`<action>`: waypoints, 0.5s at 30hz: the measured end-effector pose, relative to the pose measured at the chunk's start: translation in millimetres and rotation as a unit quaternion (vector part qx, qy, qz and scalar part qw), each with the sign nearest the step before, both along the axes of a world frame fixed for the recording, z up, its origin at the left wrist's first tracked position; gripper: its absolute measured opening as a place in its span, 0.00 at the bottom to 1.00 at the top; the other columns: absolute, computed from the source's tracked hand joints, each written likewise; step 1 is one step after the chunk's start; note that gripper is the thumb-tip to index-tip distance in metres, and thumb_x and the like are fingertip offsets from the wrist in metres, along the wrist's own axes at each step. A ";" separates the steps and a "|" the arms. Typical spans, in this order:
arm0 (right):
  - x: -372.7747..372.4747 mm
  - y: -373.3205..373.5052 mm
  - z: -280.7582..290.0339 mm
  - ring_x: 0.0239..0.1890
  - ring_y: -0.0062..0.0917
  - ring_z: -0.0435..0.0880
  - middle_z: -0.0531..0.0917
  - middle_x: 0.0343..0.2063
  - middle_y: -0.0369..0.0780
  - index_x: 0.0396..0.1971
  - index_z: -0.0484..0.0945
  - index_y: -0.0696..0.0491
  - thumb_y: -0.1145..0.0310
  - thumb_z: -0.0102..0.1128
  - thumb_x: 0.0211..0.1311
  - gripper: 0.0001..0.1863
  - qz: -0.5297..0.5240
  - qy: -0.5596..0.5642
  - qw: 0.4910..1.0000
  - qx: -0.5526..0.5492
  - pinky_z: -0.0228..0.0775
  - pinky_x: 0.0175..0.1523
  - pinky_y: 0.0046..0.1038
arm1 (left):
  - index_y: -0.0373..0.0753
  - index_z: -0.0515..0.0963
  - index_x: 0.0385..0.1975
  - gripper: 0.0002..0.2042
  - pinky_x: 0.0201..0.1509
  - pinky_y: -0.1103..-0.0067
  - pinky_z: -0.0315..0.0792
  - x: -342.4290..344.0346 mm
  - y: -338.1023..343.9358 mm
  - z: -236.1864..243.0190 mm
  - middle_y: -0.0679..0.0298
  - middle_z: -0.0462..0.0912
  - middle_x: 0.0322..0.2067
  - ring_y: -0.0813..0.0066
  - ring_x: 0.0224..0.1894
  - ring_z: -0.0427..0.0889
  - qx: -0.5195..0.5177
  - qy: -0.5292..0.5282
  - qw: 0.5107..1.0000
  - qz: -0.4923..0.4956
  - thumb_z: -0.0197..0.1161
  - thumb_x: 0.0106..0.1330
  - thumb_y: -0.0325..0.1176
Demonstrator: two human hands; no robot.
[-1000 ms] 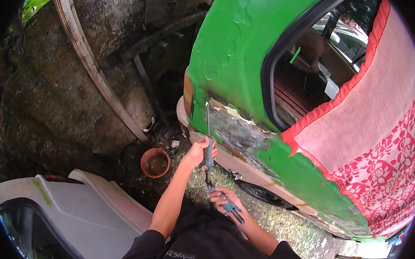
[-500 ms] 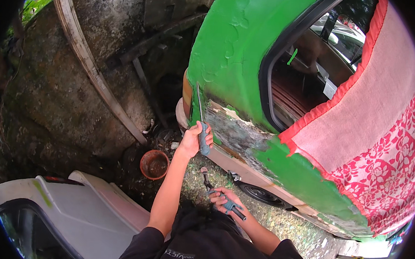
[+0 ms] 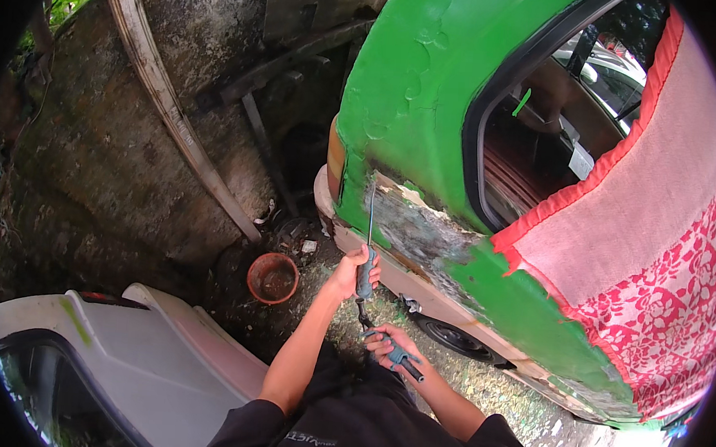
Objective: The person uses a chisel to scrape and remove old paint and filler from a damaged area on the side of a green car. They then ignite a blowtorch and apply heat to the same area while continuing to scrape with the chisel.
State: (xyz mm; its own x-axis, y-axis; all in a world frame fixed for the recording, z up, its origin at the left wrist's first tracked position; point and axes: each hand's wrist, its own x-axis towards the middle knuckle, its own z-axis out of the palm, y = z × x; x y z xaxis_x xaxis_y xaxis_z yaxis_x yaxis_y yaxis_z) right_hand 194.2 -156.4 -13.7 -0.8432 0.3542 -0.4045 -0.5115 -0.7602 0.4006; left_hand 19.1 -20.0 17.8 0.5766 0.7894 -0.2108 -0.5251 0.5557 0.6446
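My left hand (image 3: 351, 275) is closed around the blue-grey handle of a long, thin-bladed scraper (image 3: 371, 216). The blade points up, its tip at the left end of a bare, scorched patch (image 3: 419, 229) on the green car (image 3: 411, 87); whether it touches cannot be told. Peeled paint edges run along the patch. Lower down, my right hand (image 3: 389, 345) grips what looks like a blowtorch (image 3: 406, 360) with a blue-grey handle, black rear end and bent dark neck. That neck reaches up just below my left hand, its tip hidden. No flame shows.
A pink and red patterned cloth (image 3: 619, 248) hangs over the car's side at right. An orange-brown pot (image 3: 273, 278) sits on the littered ground. A pale grey vehicle (image 3: 145, 350) stands close at lower left. A long curved strip (image 3: 157, 88) leans along the stained wall.
My left hand has drawn the scraper down and slightly right, bringing its tip from the green paint near the corner to the bare patch. My right hand has barely moved. The view has shifted slightly.
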 end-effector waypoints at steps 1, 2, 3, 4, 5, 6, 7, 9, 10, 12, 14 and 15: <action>-1.8 -2.1 -1.1 0.16 0.11 0.63 0.67 0.20 0.31 0.25 0.62 0.54 0.70 0.47 0.67 0.10 -0.001 -0.004 1.000 0.006 0.62 0.16 0.13 | 0.39 0.67 0.29 0.25 0.32 0.70 0.69 -1.3 -0.8 -0.5 0.64 0.68 0.21 0.71 0.24 0.70 0.000 -0.005 1.000 -0.004 0.49 0.71 0.59; -3.6 -3.7 -0.9 0.16 0.11 0.63 0.67 0.21 0.31 0.25 0.62 0.54 0.71 0.47 0.67 0.10 -0.003 -0.008 1.000 0.013 0.62 0.16 0.12 | 0.39 0.67 0.29 0.26 0.32 0.70 0.69 -2.8 -1.9 1.2 0.65 0.68 0.20 0.71 0.23 0.69 0.001 -0.011 1.000 -0.008 0.49 0.71 0.60; -5.4 -5.1 -0.4 0.16 0.11 0.63 0.67 0.21 0.31 0.25 0.62 0.54 0.71 0.47 0.67 0.10 -0.005 -0.012 1.000 0.019 0.61 0.16 0.12 | 0.39 0.67 0.29 0.26 0.31 0.70 0.69 -3.8 -2.8 2.4 0.65 0.68 0.20 0.71 0.23 0.69 0.001 -0.016 1.000 -0.013 0.49 0.71 0.60; -7.9 -6.0 0.2 0.16 0.11 0.63 0.67 0.21 0.31 0.25 0.63 0.54 0.71 0.47 0.67 0.10 -0.010 -0.010 1.000 0.026 0.61 0.15 0.12 | 0.39 0.66 0.28 0.26 0.31 0.71 0.68 -4.1 -3.4 2.9 0.65 0.67 0.20 0.71 0.23 0.68 -0.001 -0.022 1.000 -0.014 0.49 0.71 0.60; -9.9 -5.8 1.8 0.16 0.11 0.63 0.67 0.21 0.31 0.25 0.63 0.54 0.71 0.47 0.68 0.10 -0.015 -0.009 0.999 0.034 0.61 0.15 0.13 | 0.39 0.66 0.28 0.26 0.31 0.71 0.68 -3.8 -3.1 4.1 0.65 0.67 0.20 0.71 0.22 0.68 -0.003 -0.029 0.999 -0.016 0.49 0.71 0.60; -11.7 -5.6 2.7 0.16 0.11 0.63 0.67 0.21 0.31 0.25 0.63 0.55 0.72 0.46 0.68 0.10 -0.020 -0.008 0.999 0.043 0.61 0.15 0.13 | 0.39 0.66 0.28 0.26 0.31 0.71 0.68 -3.6 -2.6 4.8 0.65 0.67 0.19 0.72 0.22 0.68 -0.004 -0.035 0.999 -0.017 0.49 0.71 0.60; -13.3 -6.2 2.2 0.16 0.11 0.63 0.67 0.21 0.32 0.25 0.63 0.55 0.72 0.46 0.68 0.10 -0.025 -0.001 0.999 0.025 0.61 0.15 0.13 | 0.38 0.66 0.27 0.26 0.30 0.70 0.68 -4.1 -0.9 4.8 0.65 0.66 0.19 0.72 0.22 0.67 0.003 -0.036 0.999 -0.022 0.49 0.71 0.60; -15.2 -8.9 0.4 0.16 0.11 0.64 0.67 0.21 0.32 0.26 0.63 0.55 0.72 0.46 0.68 0.09 -0.035 0.013 0.999 -0.014 0.61 0.15 0.13 | 0.38 0.66 0.27 0.26 0.30 0.70 0.68 -6.6 3.7 1.0 0.65 0.66 0.19 0.72 0.21 0.67 0.013 -0.038 0.999 -0.030 0.50 0.70 0.60; -15.3 -9.8 1.3 0.16 0.11 0.64 0.67 0.21 0.32 0.26 0.63 0.56 0.72 0.46 0.68 0.09 -0.032 0.000 0.999 -0.042 0.62 0.15 0.13 | 0.38 0.66 0.26 0.26 0.30 0.70 0.68 -8.7 6.4 -1.5 0.65 0.66 0.19 0.72 0.21 0.67 0.017 -0.029 0.999 -0.032 0.50 0.70 0.60; -15.6 -11.5 4.5 0.16 0.12 0.64 0.67 0.21 0.33 0.28 0.63 0.56 0.72 0.46 0.69 0.08 -0.029 -0.027 0.995 -0.092 0.62 0.14 0.13 | 0.38 0.66 0.26 0.26 0.29 0.70 0.68 -12.9 11.1 -3.6 0.65 0.66 0.19 0.72 0.20 0.67 0.030 -0.011 0.999 -0.039 0.51 0.70 0.59; -14.7 -5.7 4.0 0.17 0.12 0.65 0.67 0.21 0.33 0.28 0.63 0.56 0.72 0.46 0.69 0.08 -0.015 0.032 0.999 -0.039 0.63 0.15 0.13 | 0.37 0.66 0.26 0.26 0.29 0.71 0.68 -15.4 11.6 -4.5 0.65 0.66 0.19 0.72 0.20 0.67 0.037 -0.002 0.999 -0.033 0.51 0.70 0.59; -17.7 1.5 14.9 0.17 0.13 0.65 0.67 0.21 0.33 0.28 0.63 0.57 0.72 0.46 0.69 0.08 -0.007 0.062 0.998 -0.012 0.63 0.15 0.14 | 0.37 0.67 0.25 0.26 0.28 0.71 0.67 -16.9 11.8 -4.5 0.65 0.67 0.19 0.72 0.19 0.67 0.041 0.004 0.999 -0.028 0.52 0.70 0.58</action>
State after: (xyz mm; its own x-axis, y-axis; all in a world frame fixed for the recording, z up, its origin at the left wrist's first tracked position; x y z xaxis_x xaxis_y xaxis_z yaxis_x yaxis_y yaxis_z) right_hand 176.5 -155.0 1.1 -0.8825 0.3569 -0.3062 -0.4668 -0.7431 0.4794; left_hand 2.2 -8.2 13.2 0.6193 0.7703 -0.1517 -0.4897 0.5300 0.6923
